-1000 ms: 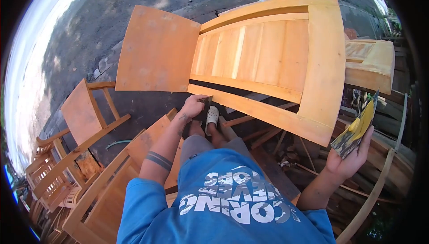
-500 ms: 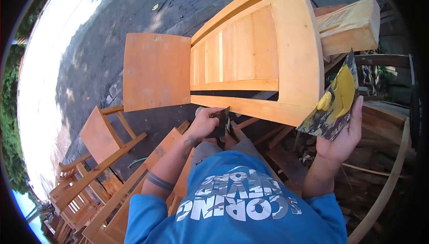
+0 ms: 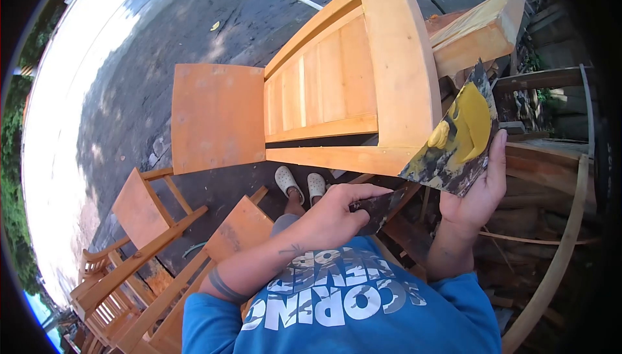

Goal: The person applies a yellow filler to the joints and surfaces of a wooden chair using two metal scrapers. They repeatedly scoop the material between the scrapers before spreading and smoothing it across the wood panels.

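Observation:
My left hand (image 3: 332, 216) is closed around a dark, stained putty knife (image 3: 381, 211), its blade pointing right in front of my shirt. In my right hand (image 3: 478, 189) is a flat, paint-smeared putty board (image 3: 433, 171) with a thick lump of yellow putty (image 3: 473, 119) on its face. The board's lower left corner overlaps the edge of a wooden chair's tall panelled back (image 3: 407, 62). That chair's square seat (image 3: 219, 118) extends to the left. Between the two hands there is a short gap, the knife tip lying left of the board.
Wooden chairs stand at the lower left, one with a square seat (image 3: 146, 206). A thick wooden block (image 3: 483, 33) sits behind the chair back. Scrap timber and a curved wooden strip (image 3: 562, 257) fill the right side. My clogs (image 3: 288, 182) rest on dark ground.
My left hand has moved right with the putty knife, away from the chair's lower rail and closer to the putty board. The view has shifted, and both clogs now show.

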Available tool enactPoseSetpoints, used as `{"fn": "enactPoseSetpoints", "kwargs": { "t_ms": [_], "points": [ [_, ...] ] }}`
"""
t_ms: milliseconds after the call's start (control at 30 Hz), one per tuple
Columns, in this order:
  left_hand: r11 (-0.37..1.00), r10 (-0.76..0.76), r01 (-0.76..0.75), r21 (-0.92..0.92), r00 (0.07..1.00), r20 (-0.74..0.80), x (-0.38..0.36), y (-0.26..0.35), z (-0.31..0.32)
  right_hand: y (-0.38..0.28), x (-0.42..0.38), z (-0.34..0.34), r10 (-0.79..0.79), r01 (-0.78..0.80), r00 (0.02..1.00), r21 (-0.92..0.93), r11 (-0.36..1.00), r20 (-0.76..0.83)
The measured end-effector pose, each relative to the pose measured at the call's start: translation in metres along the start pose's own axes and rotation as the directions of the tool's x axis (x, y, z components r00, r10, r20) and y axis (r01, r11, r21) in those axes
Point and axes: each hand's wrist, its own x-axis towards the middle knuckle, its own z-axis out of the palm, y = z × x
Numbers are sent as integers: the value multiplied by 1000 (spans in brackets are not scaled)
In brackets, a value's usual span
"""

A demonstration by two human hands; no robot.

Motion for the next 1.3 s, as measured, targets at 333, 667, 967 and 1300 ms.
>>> {"fn": "enactPoseSetpoints", "kwargs": {
  "t_ms": [333,667,967,1300],
  "points": [
    [811,-360,426,401,904,-230,52,-115,-200,-11,4,10,-36,35,999,-46,998,-2],
    [589,-471,419,691,873,-127,119,-143,-179,-21,10,23,-214,155,936,-220,963,-280],
    [835,-305,160,526,931,202,107,-25,-125,-21,6,27,-127,124,988,-35,992,-90],
    [948,-212,276,160,920,-330,28,-90,-69,-17,12,10,-141,150,979,54,987,-148]
  ]
}}
